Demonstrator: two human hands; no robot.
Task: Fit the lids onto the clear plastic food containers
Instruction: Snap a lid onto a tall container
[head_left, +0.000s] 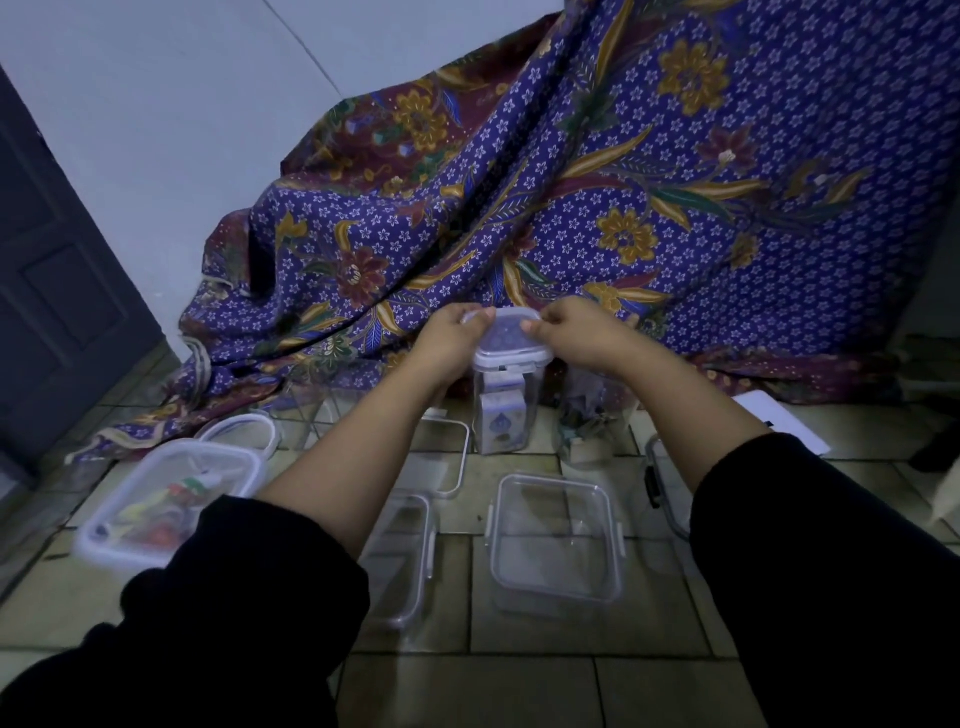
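A tall clear container (506, 415) stands on the tiled floor at the centre, with a small printed box inside it. A clear lid (511, 340) sits on its top. My left hand (457, 338) grips the lid's left edge and my right hand (576, 332) grips its right edge, thumbs on top. A front clip on the lid hangs down unlatched. Nearer to me lie an open square container (556, 545) and another open container (400, 561), partly hidden by my left forearm.
At the left a lidded container (171, 504) holds colourful items, with a loose lid (244, 431) behind it. Another clear container (592, 415) with dark contents stands right of the tall one. A purple patterned cloth (623, 208) drapes behind. A white sheet (779, 421) lies at right.
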